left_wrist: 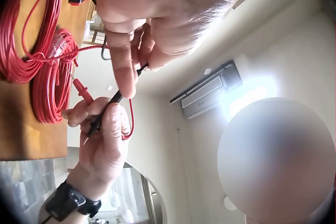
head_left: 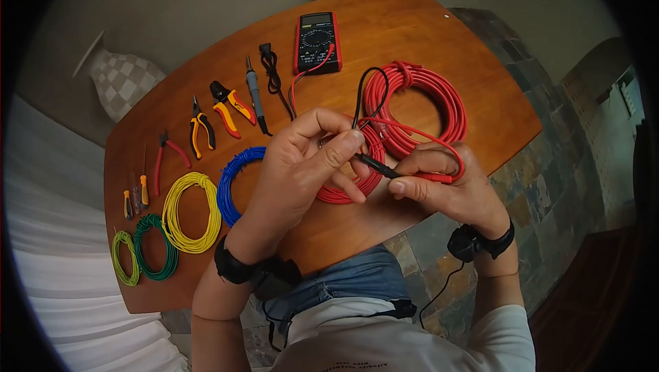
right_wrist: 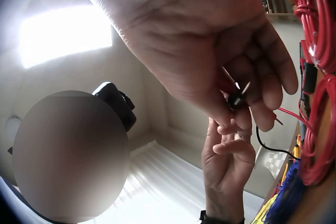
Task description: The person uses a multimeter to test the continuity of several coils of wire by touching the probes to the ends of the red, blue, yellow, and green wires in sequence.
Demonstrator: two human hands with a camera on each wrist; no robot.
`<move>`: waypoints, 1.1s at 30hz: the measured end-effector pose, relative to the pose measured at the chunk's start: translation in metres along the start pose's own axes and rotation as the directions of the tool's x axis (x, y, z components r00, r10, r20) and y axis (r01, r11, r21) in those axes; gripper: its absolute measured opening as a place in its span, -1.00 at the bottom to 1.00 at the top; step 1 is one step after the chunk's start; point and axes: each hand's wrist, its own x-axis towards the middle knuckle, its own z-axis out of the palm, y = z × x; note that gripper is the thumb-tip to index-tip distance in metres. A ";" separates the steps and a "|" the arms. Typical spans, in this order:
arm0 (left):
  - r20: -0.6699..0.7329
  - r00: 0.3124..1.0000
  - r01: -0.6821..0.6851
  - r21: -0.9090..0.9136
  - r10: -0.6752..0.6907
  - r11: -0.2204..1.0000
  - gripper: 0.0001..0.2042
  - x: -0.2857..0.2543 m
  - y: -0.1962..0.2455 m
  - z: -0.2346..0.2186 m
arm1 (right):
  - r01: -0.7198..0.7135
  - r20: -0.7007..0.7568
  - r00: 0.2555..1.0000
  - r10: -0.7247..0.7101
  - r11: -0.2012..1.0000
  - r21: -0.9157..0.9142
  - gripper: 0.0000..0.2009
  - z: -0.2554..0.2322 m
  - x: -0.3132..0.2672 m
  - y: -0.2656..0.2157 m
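Observation:
Above the table, a black test probe [head_left: 376,165] stretches between both hands. My left hand [head_left: 302,166] pinches its cable end between thumb and fingers. My right hand [head_left: 456,190] grips the other end of its handle, the bare metal tip showing past the fingers in the left wrist view. A red test probe [left_wrist: 82,90] is also in the right hand, sticking out between the fingers, its red lead [head_left: 422,132] looping over that hand. The black lead [head_left: 360,94] arches up behind the left hand. Below the hands lies a small red wire coil [head_left: 336,197].
A multimeter [head_left: 318,39] lies at the back, beside a large red wire coil [head_left: 456,114]. Leftward lie a soldering iron [head_left: 254,90], wire strippers [head_left: 226,110], pliers [head_left: 201,128], red-handled cutters [head_left: 161,166], screwdrivers [head_left: 143,190] and blue [head_left: 228,187], yellow [head_left: 171,217] and green [head_left: 139,248] coils.

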 end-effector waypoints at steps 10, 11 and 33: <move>0.228 0.932 0.259 0.124 -0.281 0.958 -0.82 -0.003 0.008 0.008 | 0.215 -0.001 0.974 -0.225 0.933 -0.289 -0.81 -0.002 0.002 0.004; 0.247 0.931 0.251 0.105 -0.269 0.962 -0.81 -0.003 0.002 0.007 | 0.186 0.001 0.981 -0.194 0.941 -0.283 -0.82 -0.004 0.002 0.003; -0.106 0.993 -0.053 -0.061 0.047 0.997 -0.83 0.046 -0.058 0.028 | -0.018 -0.709 0.701 0.081 0.995 0.096 -0.67 -0.081 0.076 0.108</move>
